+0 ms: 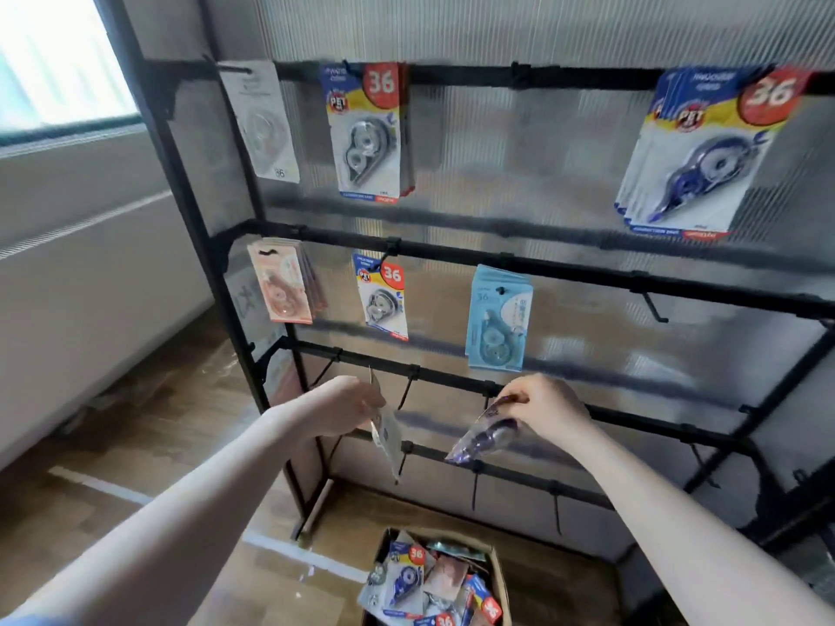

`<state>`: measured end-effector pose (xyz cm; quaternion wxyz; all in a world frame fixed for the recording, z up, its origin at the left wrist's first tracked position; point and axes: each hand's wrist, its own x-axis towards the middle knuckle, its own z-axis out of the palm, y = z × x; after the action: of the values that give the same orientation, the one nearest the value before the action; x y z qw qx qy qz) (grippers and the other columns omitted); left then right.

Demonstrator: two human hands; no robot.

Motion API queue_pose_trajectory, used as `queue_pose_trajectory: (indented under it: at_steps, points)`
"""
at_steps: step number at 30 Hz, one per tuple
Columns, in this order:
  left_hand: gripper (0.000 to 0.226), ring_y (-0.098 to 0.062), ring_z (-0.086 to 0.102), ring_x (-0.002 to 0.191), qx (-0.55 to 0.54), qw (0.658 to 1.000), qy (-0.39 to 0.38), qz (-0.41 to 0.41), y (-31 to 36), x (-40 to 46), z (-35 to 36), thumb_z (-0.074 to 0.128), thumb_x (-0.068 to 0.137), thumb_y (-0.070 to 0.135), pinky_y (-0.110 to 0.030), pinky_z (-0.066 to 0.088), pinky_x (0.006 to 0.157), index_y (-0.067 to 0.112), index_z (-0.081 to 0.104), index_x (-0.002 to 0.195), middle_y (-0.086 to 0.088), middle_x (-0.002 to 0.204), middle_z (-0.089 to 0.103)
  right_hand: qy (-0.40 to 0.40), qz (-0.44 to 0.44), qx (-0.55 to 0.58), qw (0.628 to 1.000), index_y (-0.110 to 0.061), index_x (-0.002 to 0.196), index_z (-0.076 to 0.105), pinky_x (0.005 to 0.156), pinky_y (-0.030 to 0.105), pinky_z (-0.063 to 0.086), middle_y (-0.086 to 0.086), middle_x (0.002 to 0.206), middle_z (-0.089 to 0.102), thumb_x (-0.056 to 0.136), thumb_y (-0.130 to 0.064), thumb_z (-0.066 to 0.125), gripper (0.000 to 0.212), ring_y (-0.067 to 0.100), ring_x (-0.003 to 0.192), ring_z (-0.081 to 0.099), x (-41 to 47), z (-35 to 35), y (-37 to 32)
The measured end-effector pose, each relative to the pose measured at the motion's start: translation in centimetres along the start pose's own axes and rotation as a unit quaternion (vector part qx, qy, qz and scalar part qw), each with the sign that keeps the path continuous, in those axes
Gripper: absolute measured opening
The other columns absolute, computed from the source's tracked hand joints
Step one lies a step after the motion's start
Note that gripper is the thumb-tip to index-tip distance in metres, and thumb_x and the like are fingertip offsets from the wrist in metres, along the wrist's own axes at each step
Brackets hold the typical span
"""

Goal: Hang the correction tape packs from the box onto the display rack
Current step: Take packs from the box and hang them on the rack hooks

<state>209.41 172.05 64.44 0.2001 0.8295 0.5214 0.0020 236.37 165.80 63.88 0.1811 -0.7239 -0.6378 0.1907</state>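
My left hand [345,406] pinches the top of a pale correction tape pack [387,438] that hangs edge-on in front of the rack's lower bars. To its right, my right hand [544,411] grips a blue correction tape pack [485,438], tilted down to the left. Both hands are raised before the black display rack [452,257]. On its hooks hang packs: a white one [262,124], grey ones [368,133], blue ones [696,151], pink ones [282,280], one grey [384,295] and light blue ones [497,316]. The cardboard box [499,576] on the floor holds several more packs.
Empty hooks [653,307] stick out from the rack's middle and lower bars. A ribbed translucent panel backs the rack. A white wall and a bright window [54,61] lie to the left, above a wooden floor [158,426].
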Motion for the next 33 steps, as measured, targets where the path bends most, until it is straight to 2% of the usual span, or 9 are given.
queue_pose_trajectory:
  at_steps: [4, 9, 12, 15, 17, 20, 25, 28, 33]
  points:
    - [0.022, -0.014, 0.06, 0.103, 0.038, 0.998, 0.042, 0.024, -0.2, -0.4, -1.8, 0.057, 0.09, 0.017, -0.014, 0.037, 0.077, 0.021, 0.069, 0.108, 0.004, 0.109, 0.067, 0.034, -0.026, -0.092, 0.995, -0.028, 0.091, 0.073, 0.059, 0.024, 0.039, -0.007, 0.091, 0.07, 0.084, -0.03, 0.064, 0.012, 0.016, 0.081, 0.06, -0.1, -2.0, -0.8]
    - [0.019, -0.01, 0.06, 0.097, 0.127, 0.986, 0.103, 0.038, 0.6, -0.9, -3.7, 0.056, 0.089, 0.04, -0.024, 0.046, 0.076, 0.038, 0.069, 0.102, 0.015, 0.101, 0.064, 0.068, -0.066, -0.14, 0.986, -0.019, 0.094, 0.072, 0.063, 0.028, 0.035, 0.0, 0.088, 0.048, 0.086, -0.033, 0.064, 0.018, 0.021, 0.083, 0.051, 0.1, -4.0, -1.4]
    - [0.023, -0.015, 0.056, 0.099, 0.125, 0.983, 0.12, 0.06, 1.1, -1.3, -5.0, 0.058, 0.088, 0.043, -0.026, 0.045, 0.075, 0.029, 0.07, 0.1, 0.011, 0.095, 0.049, 0.029, -0.07, -0.116, 0.99, -0.014, 0.09, 0.068, 0.066, 0.033, 0.039, 0.002, 0.088, 0.053, 0.089, -0.033, 0.06, 0.021, 0.023, 0.086, 0.055, 0.2, -5.1, -1.6]
    - [0.024, -0.021, 0.056, 0.1, 0.101, 0.983, 0.12, 0.1, 1.2, -1.4, -5.9, 0.054, 0.091, 0.037, -0.03, 0.046, 0.08, 0.02, 0.068, 0.101, 0.001, 0.108, 0.057, 0.016, -0.062, -0.074, 0.995, -0.008, 0.083, 0.058, 0.062, 0.035, 0.041, 0.007, 0.085, 0.064, 0.091, -0.035, 0.055, 0.028, 0.024, 0.08, 0.06, 0.2, -5.9, -1.6]
    - [0.026, -0.024, 0.059, 0.09, 0.097, 0.983, 0.135, 0.079, 1.2, -1.5, -6.5, 0.047, 0.094, 0.04, -0.033, 0.047, 0.074, 0.023, 0.062, 0.109, -0.003, 0.102, 0.062, 0.03, -0.06, -0.069, 0.995, -0.008, 0.084, 0.056, 0.06, 0.034, 0.035, 0.008, 0.085, 0.065, 0.092, -0.036, 0.053, 0.029, 0.025, 0.079, 0.059, 0.1, -6.6, -1.7]
    - [0.029, -0.025, 0.062, 0.08, 0.13, 0.975, 0.164, 0.079, 1.1, -1.7, -7.2, 0.04, 0.096, 0.044, -0.033, 0.048, 0.065, 0.026, 0.055, 0.113, -0.003, 0.097, 0.065, 0.033, -0.059, -0.084, 0.994, -0.011, 0.093, 0.059, 0.063, 0.033, 0.042, 0.004, 0.089, 0.065, 0.092, -0.037, 0.052, 0.027, 0.024, 0.081, 0.061, -0.1, -7.9, -2.0]
    - [0.032, -0.024, 0.061, 0.072, 0.14, 0.964, 0.207, 0.095, 1.9, -1.9, -8.9, 0.046, 0.091, 0.051, -0.029, 0.043, 0.058, 0.022, 0.056, 0.1, -0.003, 0.084, 0.065, 0.046, -0.056, -0.125, 0.989, -0.014, 0.077, 0.06, 0.052, 0.028, 0.032, -0.004, 0.068, 0.054, 0.085, -0.04, 0.063, 0.027, 0.018, 0.07, 0.057, -0.3, -10.0, -2.2]
    - [0.03, -0.018, 0.057, 0.068, 0.145, 0.966, 0.195, 0.092, 2.5, -1.8, -9.7, 0.054, 0.088, 0.048, -0.025, 0.041, 0.055, 0.02, 0.061, 0.097, 0.003, 0.079, 0.06, 0.049, -0.054, -0.141, 0.987, -0.014, 0.079, 0.062, 0.048, 0.025, 0.032, -0.008, 0.066, 0.051, 0.083, -0.038, 0.067, 0.025, 0.01, 0.062, 0.05, -0.3, -10.7, -1.8]
    - [0.029, -0.018, 0.062, 0.077, 0.137, 0.979, 0.131, 0.074, 2.7, -1.3, -9.7, 0.054, 0.09, 0.04, -0.03, 0.052, 0.068, 0.014, 0.064, 0.099, -0.002, 0.092, 0.066, 0.019, -0.057, -0.147, 0.987, -0.015, 0.089, 0.065, 0.057, 0.026, 0.035, 0.003, 0.088, 0.062, 0.081, -0.024, 0.068, 0.012, 0.015, 0.077, 0.055, 0.0, -11.2, -0.8]
